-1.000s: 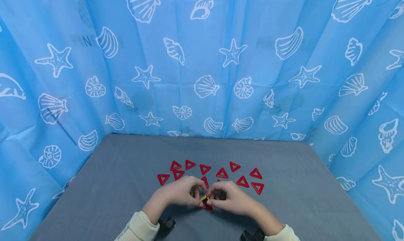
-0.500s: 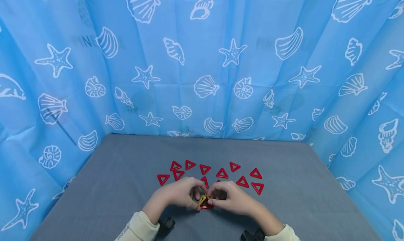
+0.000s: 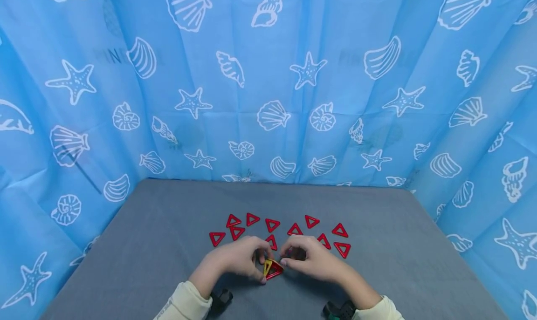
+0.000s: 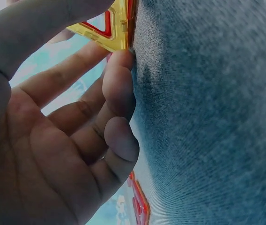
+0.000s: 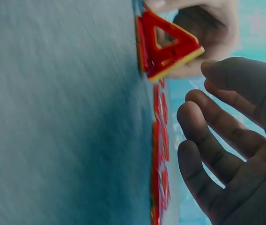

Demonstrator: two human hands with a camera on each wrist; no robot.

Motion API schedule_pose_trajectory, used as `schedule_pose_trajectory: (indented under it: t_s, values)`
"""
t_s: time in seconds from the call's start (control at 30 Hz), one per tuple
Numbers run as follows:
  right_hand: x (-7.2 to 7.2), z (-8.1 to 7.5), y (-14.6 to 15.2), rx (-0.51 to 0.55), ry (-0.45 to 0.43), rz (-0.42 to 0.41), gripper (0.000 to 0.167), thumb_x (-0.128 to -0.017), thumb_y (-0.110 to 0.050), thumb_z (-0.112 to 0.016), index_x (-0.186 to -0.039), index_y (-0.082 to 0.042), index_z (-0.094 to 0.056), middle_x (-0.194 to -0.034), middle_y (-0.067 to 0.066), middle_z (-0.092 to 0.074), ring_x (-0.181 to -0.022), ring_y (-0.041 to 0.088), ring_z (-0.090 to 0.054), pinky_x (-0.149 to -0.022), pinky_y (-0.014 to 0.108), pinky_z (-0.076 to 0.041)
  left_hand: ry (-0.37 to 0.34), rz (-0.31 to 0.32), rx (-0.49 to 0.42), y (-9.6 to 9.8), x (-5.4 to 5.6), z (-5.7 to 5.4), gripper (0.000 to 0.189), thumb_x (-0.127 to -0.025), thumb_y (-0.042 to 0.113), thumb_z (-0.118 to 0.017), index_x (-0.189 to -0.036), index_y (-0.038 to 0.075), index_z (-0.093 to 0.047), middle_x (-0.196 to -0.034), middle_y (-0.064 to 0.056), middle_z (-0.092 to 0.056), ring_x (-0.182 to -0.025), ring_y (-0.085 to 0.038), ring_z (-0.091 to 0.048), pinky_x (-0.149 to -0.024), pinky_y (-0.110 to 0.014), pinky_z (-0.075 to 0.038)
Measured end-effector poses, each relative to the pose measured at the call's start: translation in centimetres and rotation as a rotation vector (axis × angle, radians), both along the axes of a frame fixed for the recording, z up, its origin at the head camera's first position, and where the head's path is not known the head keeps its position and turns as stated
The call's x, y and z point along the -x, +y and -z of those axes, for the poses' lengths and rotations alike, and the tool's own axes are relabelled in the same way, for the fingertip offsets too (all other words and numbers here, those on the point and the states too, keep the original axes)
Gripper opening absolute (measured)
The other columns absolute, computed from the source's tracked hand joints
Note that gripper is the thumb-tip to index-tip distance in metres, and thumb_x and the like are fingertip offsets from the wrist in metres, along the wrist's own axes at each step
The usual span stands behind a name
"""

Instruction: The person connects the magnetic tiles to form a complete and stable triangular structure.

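Near the front of the table, several triangular magnetic tiles lean together, with a yellow tile (image 3: 267, 268) on the left and a red tile (image 3: 274, 276) along the bottom. My left hand (image 3: 243, 256) pinches this small construction from its left side. In the left wrist view, the yellow tile (image 4: 119, 33) stands between thumb and fingers. Just right of the tiles is my right hand (image 3: 312, 257), its fingers loosely bent and holding nothing. The right wrist view shows the red tile (image 5: 157, 61) close to my right thumb; whether they touch cannot be told.
Several loose red triangular tiles lie flat beyond the hands, among them a red triangle (image 3: 216, 238) at the left and another red triangle (image 3: 342, 249) at the right. A grey cloth (image 3: 176, 208) covers the table. Behind it hangs a blue seashell curtain (image 3: 268, 87).
My right hand has let go of the tiles and drawn slightly right. The tile construction has turned a little, so more of its yellow and red sides shows. My left hand stays in place.
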State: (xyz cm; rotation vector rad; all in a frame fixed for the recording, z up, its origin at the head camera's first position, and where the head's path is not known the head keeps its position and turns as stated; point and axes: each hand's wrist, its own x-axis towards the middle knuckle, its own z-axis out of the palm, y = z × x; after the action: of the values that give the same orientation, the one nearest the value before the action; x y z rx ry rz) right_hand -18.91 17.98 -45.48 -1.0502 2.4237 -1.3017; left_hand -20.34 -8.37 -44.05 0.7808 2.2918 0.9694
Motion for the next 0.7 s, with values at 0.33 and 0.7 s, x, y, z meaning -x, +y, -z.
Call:
schedule_pose_trajectory:
  t_s: [0.33, 0.7]
  values:
    - [1.5, -0.8, 2.8, -0.055, 0.076, 0.133, 0.018, -0.097, -0.019, -0.08, -0.111, -0.01, -0.074, -0.104, 0.002, -0.072, -0.081, 0.009, -0.067, -0.071, 0.028, -0.057, 0.04, -0.026, 0.023, 0.1, 0.0, -0.1, 0.029, -0.082, 0.023, -0.093, -0.1, 0.023, -0.071, -0.094, 0.0, -0.066, -0.083, -0.011, -0.059, -0.072, -0.028, -0.049]
    - [2.6, -0.6, 6.3, -0.145, 0.094, 0.211, 0.023, -0.093, -0.015, -0.082, -0.113, -0.007, -0.074, -0.109, 0.01, -0.069, -0.079, 0.009, -0.059, -0.068, 0.027, -0.053, 0.018, -0.028, -0.01, -0.3, -0.3, 0.1, 0.03, -0.082, 0.022, -0.093, -0.099, 0.02, -0.069, -0.093, -0.003, -0.065, -0.082, -0.011, -0.057, -0.07, -0.027, -0.049]
